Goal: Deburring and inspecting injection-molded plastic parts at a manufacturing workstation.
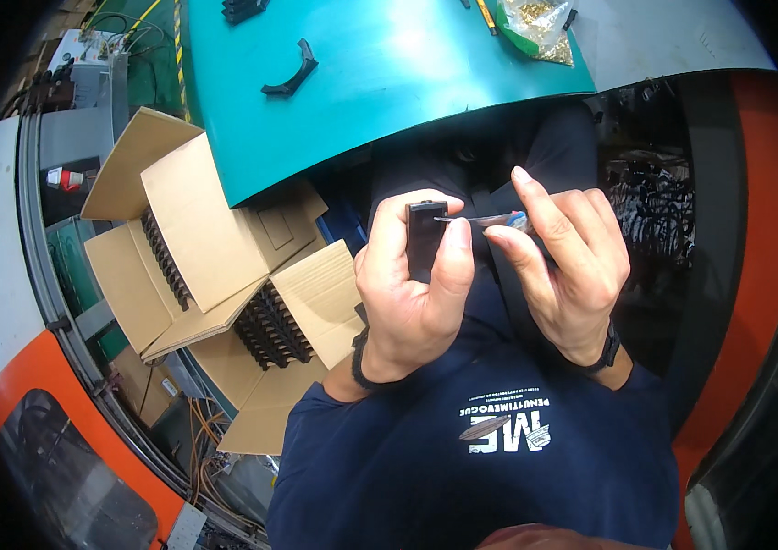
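My left hand (pixel 414 298) is closed around a black rectangular plastic part (pixel 424 240), held upright over my lap. Its thumb lies along the right side of the part. From the right, a thin knife-like blade (pixel 488 220) reaches to the part's upper right edge, close to my left thumb. The blade's blue and red end sits between the thumb and fingers of my right hand (pixel 572 261), whose index finger points upward. Most of that end is hidden by the fingers.
Ahead is a green-topped table (pixel 361 82) with a curved black part (pixel 295 71) and a clear bag of small gold-coloured pieces (pixel 540 27). Open cardboard boxes (pixel 210 220) at the left hold rows of black parts (pixel 271 328). Orange-and-grey machine panels (pixel 760 183) flank me.
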Motion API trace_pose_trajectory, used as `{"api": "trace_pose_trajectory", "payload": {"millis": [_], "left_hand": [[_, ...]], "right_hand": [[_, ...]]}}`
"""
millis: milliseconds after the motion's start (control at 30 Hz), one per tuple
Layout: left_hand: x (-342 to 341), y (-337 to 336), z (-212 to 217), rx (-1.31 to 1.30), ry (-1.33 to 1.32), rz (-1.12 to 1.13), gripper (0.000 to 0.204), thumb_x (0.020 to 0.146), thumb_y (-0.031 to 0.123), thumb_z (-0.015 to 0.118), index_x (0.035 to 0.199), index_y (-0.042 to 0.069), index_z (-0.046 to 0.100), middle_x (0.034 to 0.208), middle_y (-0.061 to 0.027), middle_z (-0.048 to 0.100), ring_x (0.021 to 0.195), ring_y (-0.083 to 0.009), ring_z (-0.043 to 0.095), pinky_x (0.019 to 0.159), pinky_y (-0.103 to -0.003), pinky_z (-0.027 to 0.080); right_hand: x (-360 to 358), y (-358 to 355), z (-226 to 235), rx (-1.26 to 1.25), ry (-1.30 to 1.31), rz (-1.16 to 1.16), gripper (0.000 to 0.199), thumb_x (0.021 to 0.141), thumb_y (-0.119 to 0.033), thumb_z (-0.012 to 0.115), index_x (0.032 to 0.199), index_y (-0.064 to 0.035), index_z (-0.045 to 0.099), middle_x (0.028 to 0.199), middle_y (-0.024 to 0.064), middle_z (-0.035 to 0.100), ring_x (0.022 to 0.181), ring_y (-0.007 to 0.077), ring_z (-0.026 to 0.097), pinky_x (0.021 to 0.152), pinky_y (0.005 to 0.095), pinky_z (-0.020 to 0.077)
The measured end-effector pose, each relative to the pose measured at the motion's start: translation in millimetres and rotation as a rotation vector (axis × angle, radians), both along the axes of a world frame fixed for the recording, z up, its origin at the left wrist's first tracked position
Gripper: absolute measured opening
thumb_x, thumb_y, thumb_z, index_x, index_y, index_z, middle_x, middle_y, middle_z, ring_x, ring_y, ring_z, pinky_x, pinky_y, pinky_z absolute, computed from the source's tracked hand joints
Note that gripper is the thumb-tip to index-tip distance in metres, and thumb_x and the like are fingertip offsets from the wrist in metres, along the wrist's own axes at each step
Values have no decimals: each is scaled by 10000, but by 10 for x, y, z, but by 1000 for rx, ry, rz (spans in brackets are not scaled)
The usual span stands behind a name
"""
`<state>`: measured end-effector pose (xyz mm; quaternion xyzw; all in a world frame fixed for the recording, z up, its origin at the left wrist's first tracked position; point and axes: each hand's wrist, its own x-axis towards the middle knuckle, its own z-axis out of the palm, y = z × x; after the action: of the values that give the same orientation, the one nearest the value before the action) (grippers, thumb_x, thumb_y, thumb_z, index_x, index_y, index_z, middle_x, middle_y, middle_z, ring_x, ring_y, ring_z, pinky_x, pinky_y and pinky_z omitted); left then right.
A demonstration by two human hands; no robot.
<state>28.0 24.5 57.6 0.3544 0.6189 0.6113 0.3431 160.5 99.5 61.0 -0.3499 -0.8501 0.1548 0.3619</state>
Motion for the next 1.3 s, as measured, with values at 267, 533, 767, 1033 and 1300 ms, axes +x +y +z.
{"api": "trace_pose_trajectory", "payload": {"millis": [267, 533, 767, 1033, 1300], "left_hand": [[-31, -7, -33, 0, 101, -5, 129, 916, 104, 620, 996, 7, 594, 883, 0, 561, 761, -46, 494, 679, -185, 393], [-51, 12, -87, 67, 163, -1, 159, 881, 59, 667, 978, -35, 583, 794, -59, 647, 678, -91, 620, 619, -218, 490], [-49, 4, -112, 64, 162, 4, 155, 880, 59, 676, 964, -37, 589, 799, -65, 659, 680, -101, 631, 621, -224, 498], [-52, 4, -130, 37, 185, -7, 158, 887, 71, 679, 961, -38, 592, 786, -70, 660, 680, -110, 637, 622, -228, 501], [-62, 8, -144, 28, 185, -16, 165, 888, 82, 683, 960, -37, 594, 783, -74, 662, 682, -120, 644, 622, -231, 503]], "right_hand": [[9, -6, 102, -97, -61, 18, 455, 677, -84, 810, 1104, 13, 688, 681, 72, 552, 622, 200, 500, 573, 306, 410], [16, 6, 124, -129, -85, 31, 445, 677, -76, 808, 1098, 9, 690, 658, 64, 521, 599, 193, 477, 554, 310, 391], [19, 7, 118, -124, -97, 31, 429, 682, -72, 803, 1089, 10, 694, 653, 62, 517, 594, 191, 474, 547, 309, 383], [20, 7, 101, -132, -101, 24, 414, 687, -65, 798, 1080, 15, 694, 656, 64, 526, 594, 190, 476, 547, 308, 384], [22, 30, -2, -55, -74, 17, 429, 696, -173, 821, 1079, -25, 699, 644, 17, 517, 552, 175, 449, 516, 304, 358]]}}
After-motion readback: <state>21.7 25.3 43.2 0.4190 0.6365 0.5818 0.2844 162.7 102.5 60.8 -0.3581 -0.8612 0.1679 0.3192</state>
